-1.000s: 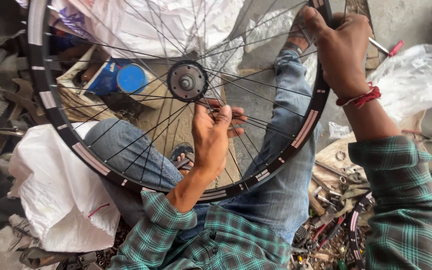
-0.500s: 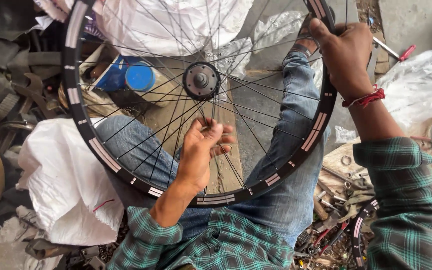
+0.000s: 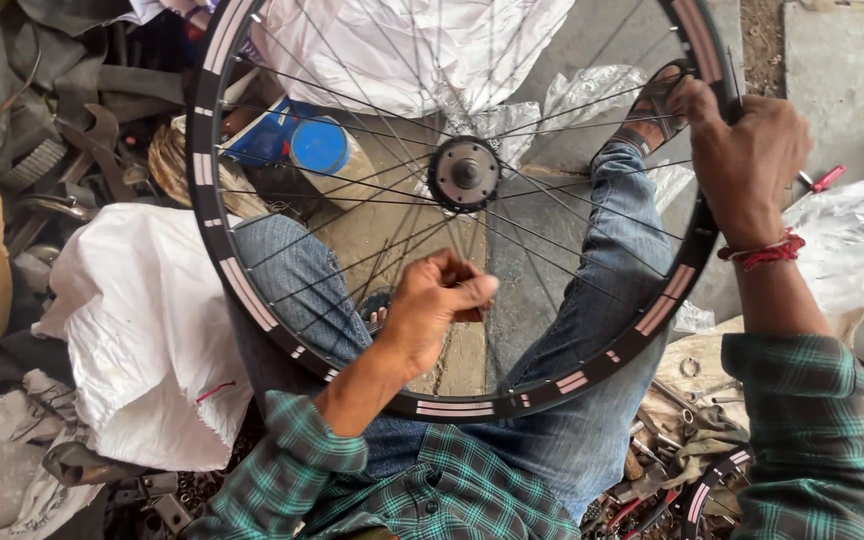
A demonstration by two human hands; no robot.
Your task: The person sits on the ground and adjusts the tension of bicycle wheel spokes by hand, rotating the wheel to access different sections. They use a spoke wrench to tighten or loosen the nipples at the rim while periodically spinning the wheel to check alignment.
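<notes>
Black bicycle wheel [image 3: 252, 290] held over the lap.
Right hand [image 3: 747, 160] clenched on its rim; left hand [image 3: 437, 305] pinches spokes [image 3: 552, 215].

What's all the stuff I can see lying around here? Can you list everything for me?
Bicycle wheel: one, black rim with pale stripes, thin metal spokes, held over the lap.
Hub: one, dark metal, wheel's centre.
White sacks: two, one left of the knee, one at the top.
Blue round lid: one, on a box behind the spokes, upper left.
Clear plastic bag: one, far right.
Red-handled tool: one, right, on the concrete.
Scrap metal parts: many, dark, lower right floor.
Sandal: one, dark, on the foot at top.
Left hand: pinching spokes below the hub.
Right hand: gripping the rim, red thread at the wrist.
</notes>
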